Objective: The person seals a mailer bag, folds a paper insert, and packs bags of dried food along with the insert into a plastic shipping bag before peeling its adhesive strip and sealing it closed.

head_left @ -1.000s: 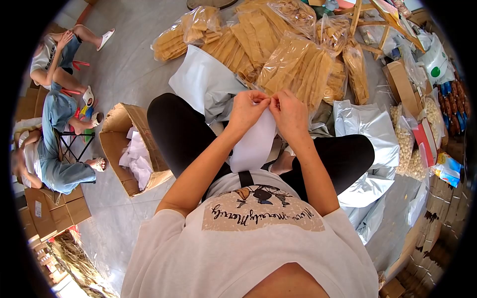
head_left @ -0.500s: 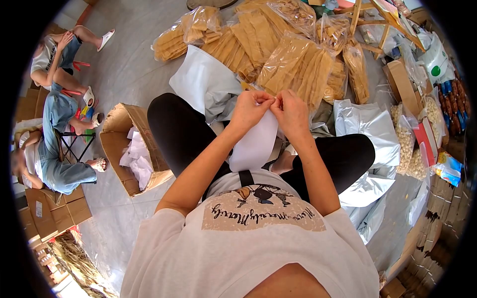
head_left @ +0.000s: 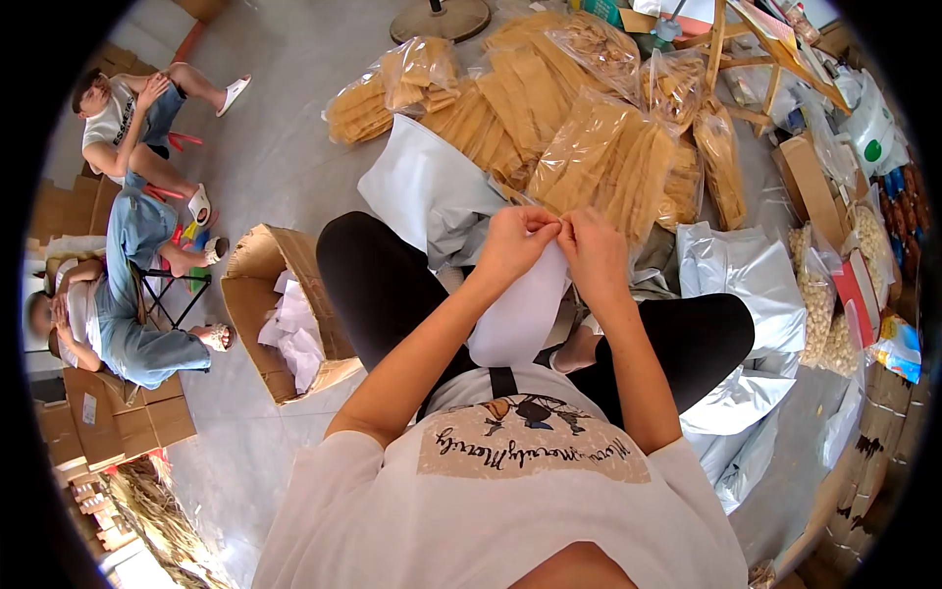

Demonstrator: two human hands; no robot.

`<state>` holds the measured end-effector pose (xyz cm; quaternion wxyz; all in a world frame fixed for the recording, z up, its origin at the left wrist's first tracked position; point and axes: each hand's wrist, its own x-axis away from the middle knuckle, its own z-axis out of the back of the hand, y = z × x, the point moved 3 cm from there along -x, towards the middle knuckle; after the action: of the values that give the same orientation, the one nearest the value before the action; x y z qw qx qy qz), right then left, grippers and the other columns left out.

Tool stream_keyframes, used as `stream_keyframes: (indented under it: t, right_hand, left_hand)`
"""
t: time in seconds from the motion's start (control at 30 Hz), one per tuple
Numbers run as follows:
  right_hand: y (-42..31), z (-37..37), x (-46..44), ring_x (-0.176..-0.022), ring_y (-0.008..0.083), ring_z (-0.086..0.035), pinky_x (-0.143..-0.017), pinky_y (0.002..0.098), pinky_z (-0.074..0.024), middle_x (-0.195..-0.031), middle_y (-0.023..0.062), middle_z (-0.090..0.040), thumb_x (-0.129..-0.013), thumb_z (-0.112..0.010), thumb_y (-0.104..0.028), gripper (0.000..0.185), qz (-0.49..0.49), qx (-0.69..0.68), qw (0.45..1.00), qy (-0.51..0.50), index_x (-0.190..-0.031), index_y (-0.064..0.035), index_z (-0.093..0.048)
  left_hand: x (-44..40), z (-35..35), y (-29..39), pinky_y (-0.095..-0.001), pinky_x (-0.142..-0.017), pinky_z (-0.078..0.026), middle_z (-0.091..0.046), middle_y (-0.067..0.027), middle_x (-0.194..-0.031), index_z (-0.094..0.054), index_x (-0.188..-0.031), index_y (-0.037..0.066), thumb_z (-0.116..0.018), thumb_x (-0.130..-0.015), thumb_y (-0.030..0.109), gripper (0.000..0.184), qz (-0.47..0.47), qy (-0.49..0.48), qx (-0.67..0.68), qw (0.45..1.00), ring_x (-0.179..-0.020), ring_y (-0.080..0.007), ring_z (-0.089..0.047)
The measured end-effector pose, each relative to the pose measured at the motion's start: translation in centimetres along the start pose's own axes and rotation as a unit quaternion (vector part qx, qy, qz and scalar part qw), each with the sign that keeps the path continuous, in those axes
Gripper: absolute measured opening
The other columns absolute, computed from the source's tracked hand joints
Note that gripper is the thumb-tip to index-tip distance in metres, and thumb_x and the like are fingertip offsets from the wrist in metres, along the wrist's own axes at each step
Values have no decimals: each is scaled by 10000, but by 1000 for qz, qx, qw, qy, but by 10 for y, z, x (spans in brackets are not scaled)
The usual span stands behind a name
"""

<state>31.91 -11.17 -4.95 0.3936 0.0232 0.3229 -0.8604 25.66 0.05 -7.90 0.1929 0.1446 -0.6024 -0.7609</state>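
Note:
Between my knees, my left hand (head_left: 517,242) pinches the top edge of a white sheet (head_left: 517,319), which hangs down towards my lap. My right hand (head_left: 595,249) is closed at the same edge, its fingertips touching or nearly touching those of my left hand. The exact spot between the fingertips is too small to make out. Just beyond my hands lie clear bags of flat tan strips (head_left: 597,162). A silvery-white bag (head_left: 412,187) rests beside my left knee.
An open cardboard box (head_left: 339,339) with white papers stands at my left. Two people (head_left: 147,211) sit further left. Silver bags (head_left: 741,280) lie by my right knee, with bags of pale round pieces (head_left: 816,294) beyond. A wooden frame (head_left: 773,93) stands at the upper right.
The whole view has shifted, so everything sits lower and further right. My hands remain together at the sheet's edge. One seated person's head has come into view.

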Motion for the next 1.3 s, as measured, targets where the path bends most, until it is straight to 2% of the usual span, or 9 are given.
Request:
stream_keyframes:
  t: [0.5, 0.8, 0.87, 0.93, 1.0, 1.1, 1.13, 1.27, 1.3]
  right_hand:
    - [3, -1, 7, -680, 301, -589, -584, 387, -464, -789, 102, -567, -814, -531, -149, 121, 9, 7, 1000, -4, -814, -45, -594]
    - [12, -8, 7, -637, 264, -586, -569, 343, -456, -734, 107, -592, -768, -578, -134, 102, -62, -140, 988, 0, -799, -42, -606]
    - [18, -10, 8, -571, 207, -589, -525, 305, -449, -676, 98, -603, -780, -566, -131, 129, -101, -206, 973, -6, -822, -17, -609]
    - [37, -18, 7, -552, 175, -584, -510, 284, -443, -654, 85, -601, -791, -555, -132, 143, -157, -279, 947, -31, -822, -3, -610]
    - [58, -26, 5, -536, 104, -572, -488, 233, -429, -632, 42, -589, -816, -530, -150, 190, -250, -355, 899, -64, -806, 22, -609]
    - [92, -33, 6, -533, 59, -506, -439, 234, -382, -637, 6, -558, -822, -551, -174, 177, -267, -286, 918, -65, -804, -6, -604]
    - [98, -34, 3, -582, 235, -596, -569, 312, -463, -666, 102, -616, -791, -526, -122, 168, -229, -163, 958, -59, -832, 17, -610]
    - [61, -14, 2, -730, 319, -591, -674, 365, -466, -800, 156, -615, -759, -504, -63, 189, -182, -50, 982, -5, -906, 5, -600]
    - [46, -9, -3, -795, 328, -576, -710, 377, -459, -874, 171, -595, -738, -496, -37, 244, -93, -41, 994, 50, -965, -6, -580]
  left_hand:
    - [-3, -3, -12, -191, -568, -423, -621, -38, -717, -607, -806, -35, -569, -779, 39, 87, 19, -13, 8, 1000, -638, -54, -545]
    - [2, 1, -12, -182, -552, -412, -606, -23, -710, -587, -791, -17, -564, -787, 83, 102, 37, -46, 67, 996, -616, -44, -528]
    - [3, 4, -13, -183, -547, -416, -607, -24, -712, -579, -789, -11, -561, -788, 87, 100, 30, -53, 79, 995, -607, -45, -532]
    - [5, 5, -16, -193, -533, -432, -609, -25, -711, -561, -777, 19, -551, -776, 71, 53, 113, -87, 254, 957, -585, -62, -549]
    - [6, 13, -18, -193, -543, -432, -613, -28, -712, -568, -782, 34, -557, -768, 71, 41, 144, -89, 318, 933, -598, -68, -556]
    - [6, 21, -24, -195, -551, -436, -620, -36, -719, -566, -778, 53, -562, -765, 69, 21, 177, -99, 390, 898, -611, -79, -571]
    - [7, 22, -25, -198, -549, -441, -624, -39, -726, -557, -768, 58, -562, -769, 68, 11, 180, -104, 400, 893, -612, -84, -578]
    - [10, 21, -19, -193, -537, -428, -610, -20, -711, -551, -762, 60, -562, -768, 67, 15, 202, -84, 337, 916, -598, -69, -560]
    - [8, 20, -22, -194, -529, -420, -599, -7, -704, -554, -761, 59, -565, -765, 67, 14, 192, -89, 325, 922, -590, -64, -549]
